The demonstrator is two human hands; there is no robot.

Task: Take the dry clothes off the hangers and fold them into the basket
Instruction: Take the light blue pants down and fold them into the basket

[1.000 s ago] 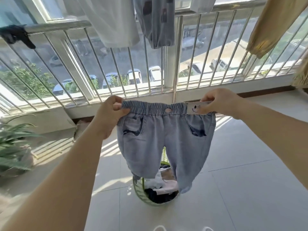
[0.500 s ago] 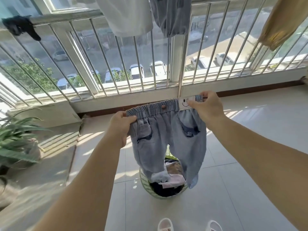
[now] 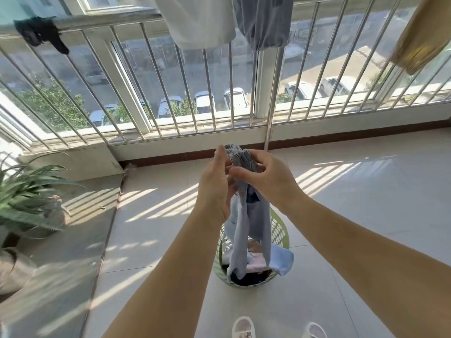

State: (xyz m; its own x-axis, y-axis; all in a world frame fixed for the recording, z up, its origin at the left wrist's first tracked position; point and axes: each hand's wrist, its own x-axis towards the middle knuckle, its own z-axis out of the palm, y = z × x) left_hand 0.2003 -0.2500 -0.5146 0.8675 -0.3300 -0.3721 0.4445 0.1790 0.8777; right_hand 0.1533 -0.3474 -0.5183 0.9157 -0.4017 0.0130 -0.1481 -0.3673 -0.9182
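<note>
Above the green basket on the tiled floor, a pair of small light-blue jeans was held, folded in half lengthwise, legs hanging down over the clothes already inside. The gathered waistband was gripped by the left hand and pinched from the other side by the right hand, the two hands touching.
</note>
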